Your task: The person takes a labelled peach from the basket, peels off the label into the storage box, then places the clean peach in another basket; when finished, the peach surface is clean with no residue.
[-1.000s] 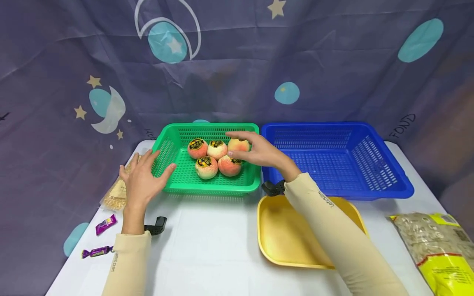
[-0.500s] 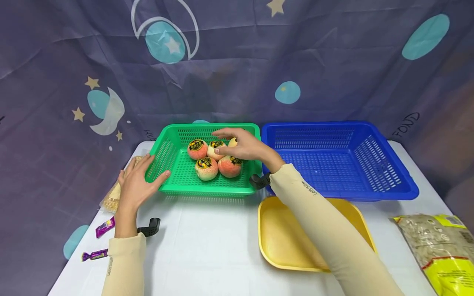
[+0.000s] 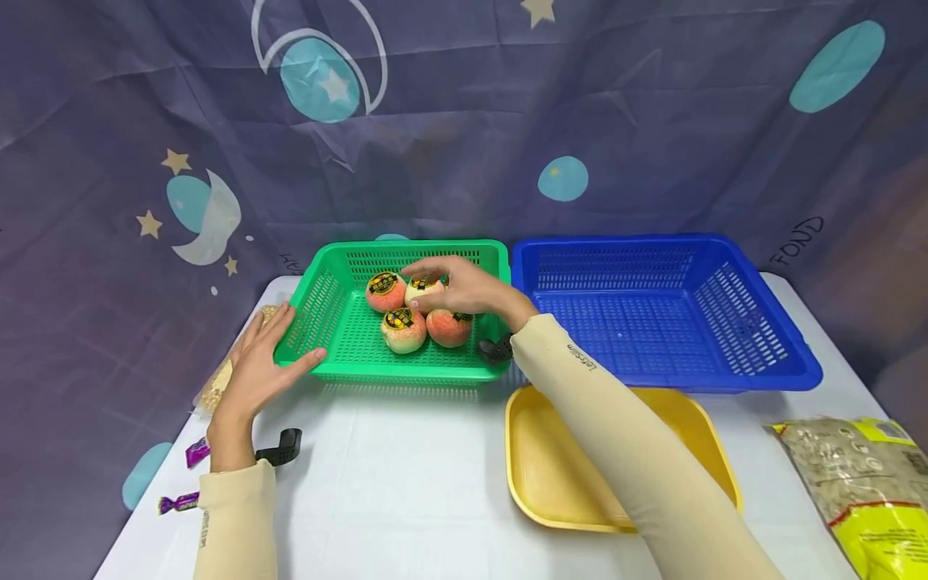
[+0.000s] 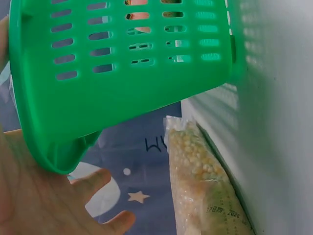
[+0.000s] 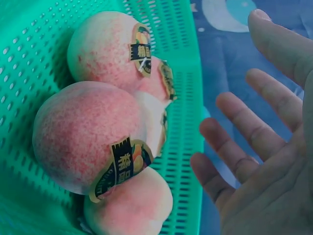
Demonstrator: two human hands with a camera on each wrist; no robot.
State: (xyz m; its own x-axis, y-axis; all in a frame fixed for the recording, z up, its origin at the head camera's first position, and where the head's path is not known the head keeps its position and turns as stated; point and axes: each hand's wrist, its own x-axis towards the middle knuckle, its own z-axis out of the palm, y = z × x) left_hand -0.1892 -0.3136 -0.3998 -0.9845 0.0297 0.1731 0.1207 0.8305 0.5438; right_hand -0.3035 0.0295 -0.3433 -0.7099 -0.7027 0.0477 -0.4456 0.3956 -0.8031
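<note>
A white table (image 3: 406, 475) carries a rectangular blue plastic basket (image 3: 616, 342) and a smaller rectangular green plastic basket (image 3: 391, 371).
Both stand along the table's back edge, the blue toward its right corner, the green toward its left; the left hand (image 3: 257, 366) lies open-fingered at the green basket's left edge, the right hand (image 3: 464, 286) hovers, grasping nothing, over round pink-and-cream peaches (image 3: 403, 337) inside, nearer that basket's right edge.

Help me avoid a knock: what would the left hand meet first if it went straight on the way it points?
Probably the near left corner of the green basket, right ahead of the left hand; depth is unclear, so they may be touching.
</note>
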